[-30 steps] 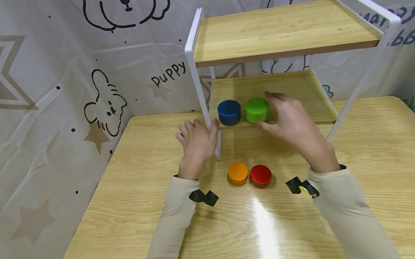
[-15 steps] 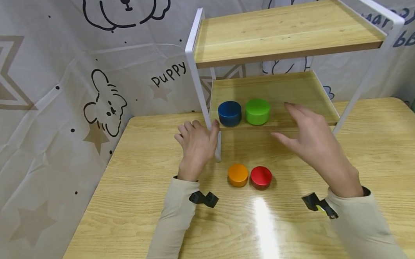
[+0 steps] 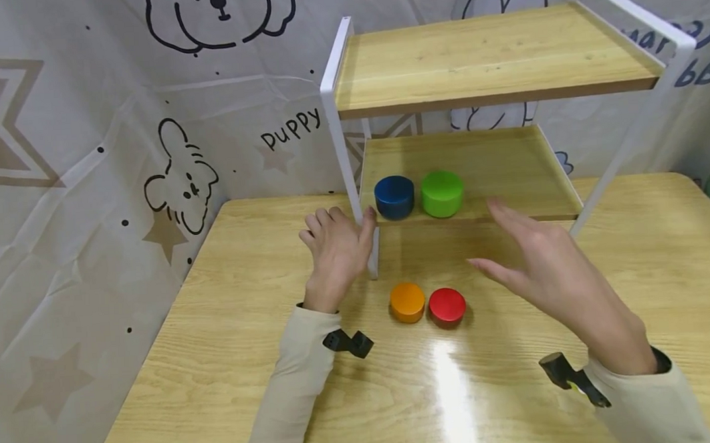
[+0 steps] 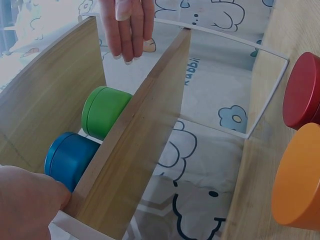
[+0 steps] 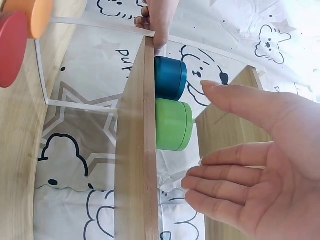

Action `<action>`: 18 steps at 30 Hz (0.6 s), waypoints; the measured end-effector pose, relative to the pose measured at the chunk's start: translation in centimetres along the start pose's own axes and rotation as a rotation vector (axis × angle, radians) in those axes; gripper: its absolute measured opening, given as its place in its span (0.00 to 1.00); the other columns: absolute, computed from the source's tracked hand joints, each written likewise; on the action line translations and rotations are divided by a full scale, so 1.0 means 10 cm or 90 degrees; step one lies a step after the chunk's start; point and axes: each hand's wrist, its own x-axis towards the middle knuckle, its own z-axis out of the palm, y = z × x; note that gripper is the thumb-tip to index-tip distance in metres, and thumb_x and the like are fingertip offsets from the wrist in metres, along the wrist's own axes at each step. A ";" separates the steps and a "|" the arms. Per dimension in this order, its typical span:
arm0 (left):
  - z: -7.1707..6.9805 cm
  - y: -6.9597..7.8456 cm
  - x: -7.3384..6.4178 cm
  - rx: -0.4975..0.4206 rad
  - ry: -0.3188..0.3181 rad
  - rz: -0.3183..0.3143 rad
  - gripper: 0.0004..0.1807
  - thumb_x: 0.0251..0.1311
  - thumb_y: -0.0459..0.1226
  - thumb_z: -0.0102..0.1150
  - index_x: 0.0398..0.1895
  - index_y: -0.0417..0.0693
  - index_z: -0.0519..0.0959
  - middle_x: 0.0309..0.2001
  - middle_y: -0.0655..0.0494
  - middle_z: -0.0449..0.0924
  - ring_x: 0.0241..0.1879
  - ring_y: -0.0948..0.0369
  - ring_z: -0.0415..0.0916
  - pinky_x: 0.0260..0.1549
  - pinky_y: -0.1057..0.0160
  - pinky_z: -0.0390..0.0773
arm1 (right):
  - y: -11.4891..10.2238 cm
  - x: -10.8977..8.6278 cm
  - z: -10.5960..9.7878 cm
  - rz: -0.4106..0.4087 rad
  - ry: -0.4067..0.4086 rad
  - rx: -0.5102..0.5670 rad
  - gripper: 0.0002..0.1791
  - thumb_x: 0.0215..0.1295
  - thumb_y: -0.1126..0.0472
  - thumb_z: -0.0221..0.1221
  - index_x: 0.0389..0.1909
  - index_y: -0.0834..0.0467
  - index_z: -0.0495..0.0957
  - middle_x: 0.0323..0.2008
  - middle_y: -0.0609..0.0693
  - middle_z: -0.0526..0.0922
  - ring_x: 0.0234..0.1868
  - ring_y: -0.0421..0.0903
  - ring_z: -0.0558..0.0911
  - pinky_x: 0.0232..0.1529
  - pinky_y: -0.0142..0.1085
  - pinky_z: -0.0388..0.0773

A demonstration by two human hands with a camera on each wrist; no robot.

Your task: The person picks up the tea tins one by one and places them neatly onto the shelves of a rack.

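My left hand rests at the front left post of a two-tier shelf. Its thumb touches the post and board corner, while the other fingers lie spread outside the post. On the lower board stand a blue round tin and a green round tin, side by side with a small gap. To their right and nearer the front, my right hand hovers, fingers extended and thumb apart, holding nothing. In the right wrist view its palm shows bare. An orange tin and a red tin sit on the table.
The wooden table carries the shelf, whose white metal frame slants down at the right. A printed cloth hangs behind and to the left. The upper board overhangs the back of the lower one.
My right hand has come away from beside the green tin, moving right and toward me, with its thumb and fingers apart. The tins and my left hand stay in place.
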 end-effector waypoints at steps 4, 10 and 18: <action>0.00 0.00 -0.01 -0.007 0.002 0.004 0.34 0.70 0.60 0.31 0.36 0.36 0.69 0.35 0.44 0.62 0.39 0.46 0.56 0.38 0.51 0.50 | 0.03 -0.06 0.05 -0.043 0.040 0.023 0.40 0.49 0.61 0.73 0.61 0.74 0.68 0.57 0.71 0.73 0.53 0.70 0.75 0.45 0.56 0.75; -0.02 0.00 0.00 -0.005 0.022 0.008 0.33 0.70 0.59 0.32 0.36 0.35 0.69 0.35 0.43 0.62 0.39 0.46 0.56 0.38 0.51 0.51 | 0.07 -0.09 0.12 -0.076 0.057 0.044 0.39 0.44 0.63 0.74 0.59 0.73 0.71 0.55 0.70 0.75 0.51 0.70 0.76 0.43 0.55 0.76; -0.01 -0.03 -0.02 0.004 0.008 0.001 0.35 0.70 0.60 0.31 0.36 0.35 0.69 0.35 0.43 0.62 0.40 0.45 0.56 0.38 0.50 0.51 | 0.10 -0.12 0.17 -0.049 -0.014 0.068 0.30 0.51 0.61 0.71 0.55 0.70 0.76 0.49 0.66 0.81 0.41 0.62 0.84 0.41 0.52 0.78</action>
